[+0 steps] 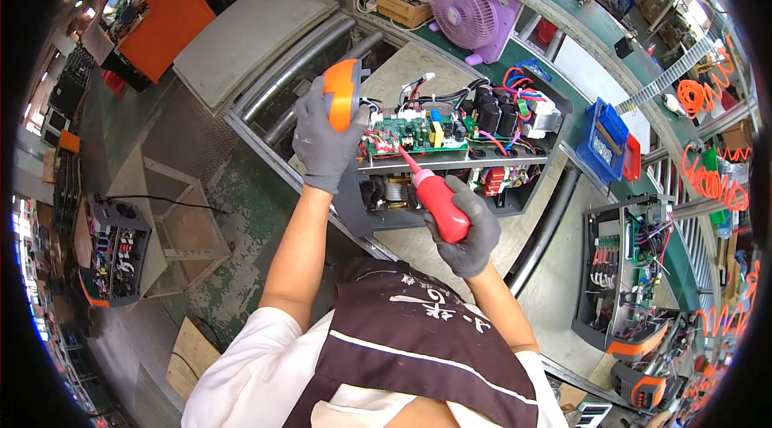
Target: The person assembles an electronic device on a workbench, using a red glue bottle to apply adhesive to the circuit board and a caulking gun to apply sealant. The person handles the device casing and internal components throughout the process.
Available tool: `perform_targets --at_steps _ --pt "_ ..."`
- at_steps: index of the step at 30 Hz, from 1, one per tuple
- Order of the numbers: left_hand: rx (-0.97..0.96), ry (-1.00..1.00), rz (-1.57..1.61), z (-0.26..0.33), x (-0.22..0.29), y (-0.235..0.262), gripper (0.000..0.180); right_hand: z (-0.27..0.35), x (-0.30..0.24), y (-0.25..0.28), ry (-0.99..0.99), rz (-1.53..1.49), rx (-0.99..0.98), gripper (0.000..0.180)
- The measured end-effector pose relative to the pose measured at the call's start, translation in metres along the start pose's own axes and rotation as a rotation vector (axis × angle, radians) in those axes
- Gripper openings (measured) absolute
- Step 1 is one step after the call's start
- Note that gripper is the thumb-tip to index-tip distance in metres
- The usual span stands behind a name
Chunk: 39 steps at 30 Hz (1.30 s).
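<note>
A machine chassis lies before me with its insides bare, showing a green circuit board, coloured wires and black capacitors. In a grey glove, my left hand is closed around an orange and grey end piece at the chassis's left end. My right hand, gloved too, grips a red squeeze bottle with a long pink nozzle. The nozzle tip points up and left at the near edge of the board, among red and white wires; whether it touches cannot be made out.
Behind the chassis stand a purple fan and a wooden box. A blue bin of small parts sits to the right, beside a red one. Another open chassis rests at the lower right. Rollers run alongside.
</note>
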<state>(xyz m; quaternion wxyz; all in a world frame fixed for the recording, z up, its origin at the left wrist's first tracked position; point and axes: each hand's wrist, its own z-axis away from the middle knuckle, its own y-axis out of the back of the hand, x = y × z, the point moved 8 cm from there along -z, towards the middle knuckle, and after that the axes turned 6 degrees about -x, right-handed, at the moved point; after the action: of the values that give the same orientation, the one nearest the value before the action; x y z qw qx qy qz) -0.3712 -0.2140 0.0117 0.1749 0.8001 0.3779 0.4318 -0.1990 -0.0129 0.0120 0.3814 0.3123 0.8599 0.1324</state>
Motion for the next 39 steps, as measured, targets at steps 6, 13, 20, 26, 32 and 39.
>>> perform_targets --at_steps 6,13,20,26,32,39 --pt "0.007 -0.010 -0.004 -0.003 -0.001 -0.004 0.077 0.005 0.011 0.002 -0.074 -0.125 0.057 0.055" --pt "0.037 -0.022 -0.028 -0.004 -0.003 -0.004 0.077 0.034 0.073 0.022 -0.635 -0.729 0.421 0.049" --pt "-0.026 0.027 0.012 -0.009 0.002 -0.007 0.066 0.095 0.112 0.000 -0.914 -0.859 0.292 0.042" --pt "0.025 -0.028 -0.047 -0.015 -0.005 -0.014 0.071 0.095 0.107 -0.016 -0.759 -0.425 0.179 0.044" --pt "0.016 -0.027 -0.017 -0.016 -0.008 -0.016 0.067 0.080 0.106 -0.042 -0.655 -0.396 0.092 0.043" --pt "0.007 -0.055 0.026 -0.018 -0.015 -0.020 0.068 0.074 0.101 -0.046 -0.634 -0.383 0.052 0.040"
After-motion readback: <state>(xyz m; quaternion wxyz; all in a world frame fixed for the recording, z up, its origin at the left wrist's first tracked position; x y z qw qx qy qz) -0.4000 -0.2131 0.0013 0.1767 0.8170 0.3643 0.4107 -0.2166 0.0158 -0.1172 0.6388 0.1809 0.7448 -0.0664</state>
